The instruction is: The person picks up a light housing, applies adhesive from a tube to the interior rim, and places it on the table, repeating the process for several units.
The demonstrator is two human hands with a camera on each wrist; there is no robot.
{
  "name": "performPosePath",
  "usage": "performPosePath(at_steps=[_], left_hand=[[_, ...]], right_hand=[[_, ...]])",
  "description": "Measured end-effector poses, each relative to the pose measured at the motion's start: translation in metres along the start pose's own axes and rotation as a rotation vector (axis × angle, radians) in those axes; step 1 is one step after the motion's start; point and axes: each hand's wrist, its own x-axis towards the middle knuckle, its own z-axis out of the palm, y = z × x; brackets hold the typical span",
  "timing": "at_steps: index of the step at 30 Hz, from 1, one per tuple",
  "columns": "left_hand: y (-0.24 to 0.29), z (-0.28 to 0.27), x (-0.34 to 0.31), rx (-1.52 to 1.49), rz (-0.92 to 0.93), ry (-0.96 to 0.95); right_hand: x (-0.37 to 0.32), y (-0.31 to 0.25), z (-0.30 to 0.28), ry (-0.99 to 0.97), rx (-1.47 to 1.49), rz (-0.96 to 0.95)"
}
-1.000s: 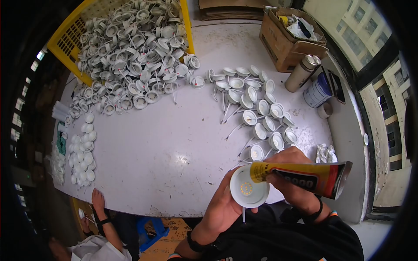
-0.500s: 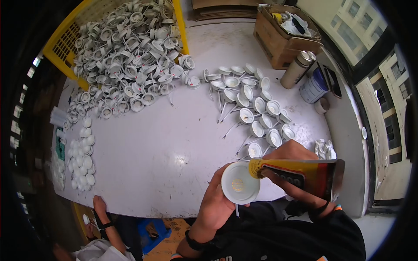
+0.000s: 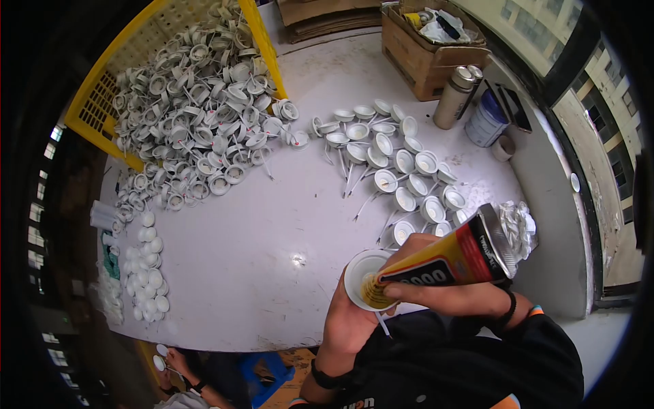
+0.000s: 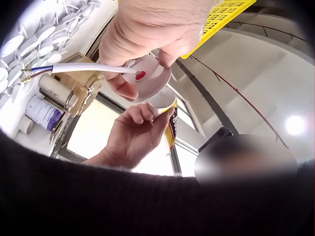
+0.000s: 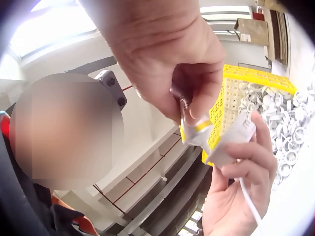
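My left hand (image 3: 346,328) holds a white LED lamp housing (image 3: 356,270), its open cup facing up and a short cord (image 3: 383,324) hanging below. In the left wrist view the housing's underside (image 4: 155,84) shows a red spot where the white cord (image 4: 88,68) enters. My right hand (image 3: 449,297) grips a yellow, black and red glue tube (image 3: 443,262), thumb along its side. The tube slants down, its yellow nozzle end inside the cup and covering part of it. In the right wrist view, fingers curl round the tube (image 5: 197,132) close beside the housing (image 5: 235,142).
Rows of similar housings (image 3: 426,162) lie just beyond my hands. A yellow crate (image 3: 88,123) spills many more at the far left. White domes (image 3: 146,273) sit at the left edge. A carton (image 3: 429,65), flask (image 3: 453,99), tub (image 3: 485,121) and crumpled paper (image 3: 518,228) stand right. Another person's hands (image 3: 178,365) show lower left.
The glue tube has tipped steeper, its tail lifted, and its nozzle end has moved from the housing's rim into the cup. The other person's hand has left the table edge.
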Motion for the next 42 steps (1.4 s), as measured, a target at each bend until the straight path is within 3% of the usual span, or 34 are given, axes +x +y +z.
performPosePath(at_steps=[1,2,5,9,11,14,15,16,17,19,25,29,31,33,34,35,36,38,40,42], left_hand=[[0.0,0.001,0.001,0.006,-0.002,0.001],[0.0,0.004,0.002,-0.002,0.008,-0.015],[-0.001,0.009,0.002,0.017,0.019,0.023],[-0.001,0.006,0.001,-0.017,-0.034,0.01],[-0.002,0.002,0.0,0.012,-0.048,0.05],[0.004,-0.006,0.002,-0.031,-0.09,-0.049],[0.009,-0.007,0.003,0.012,-0.024,0.087],[0.015,-0.01,0.003,0.055,0.039,0.224],[0.023,-0.022,0.002,0.051,0.03,0.226],[0.039,-0.063,0.004,0.38,0.163,0.322],[0.088,-0.208,0.001,1.048,0.094,0.911],[0.112,-0.264,-0.006,1.133,0.106,1.038],[0.118,-0.278,-0.005,1.178,0.171,1.241],[0.122,-0.291,-0.001,1.304,0.248,1.265],[0.116,-0.297,-0.003,1.686,0.354,1.513],[0.107,-0.263,0.007,2.079,0.471,1.743],[0.097,-0.241,0.019,2.085,0.464,1.741],[0.071,-0.201,0.044,1.556,0.784,0.995],[0.028,-0.152,0.072,1.484,0.353,0.687],[-0.021,-0.14,0.096,1.624,0.3,0.331]], right_hand=[[0.002,0.004,0.003,0.034,0.18,0.055],[0.006,0.014,0.003,0.051,0.089,-0.095],[0.012,0.022,0.006,0.173,-0.055,-0.209],[0.013,0.023,0.005,0.17,-0.094,-0.251],[0.015,0.032,0.005,0.188,-0.009,-0.216],[0.008,0.032,-0.004,0.27,0.171,-0.096],[0.005,0.032,-0.008,0.333,0.269,-0.011],[0.004,0.037,-0.012,0.41,0.307,-0.048],[0.002,0.04,-0.017,0.439,0.315,-0.059],[0.0,0.046,-0.028,0.511,0.346,-0.088],[-0.004,0.06,-0.048,0.568,0.454,-0.103],[-0.001,0.06,-0.052,0.565,0.411,-0.057],[0.002,0.061,-0.054,0.565,0.418,-0.047],[0.004,0.062,-0.057,0.565,0.425,-0.035],[0.004,0.062,-0.058,0.567,0.426,-0.029],[0.005,0.063,-0.06,0.577,0.436,-0.032],[0.006,0.064,-0.061,0.587,0.446,-0.035],[0.009,0.065,-0.064,0.59,0.474,-0.026],[0.013,0.068,-0.066,0.581,0.497,-0.022],[0.015,0.072,-0.068,0.57,0.527,-0.056]])
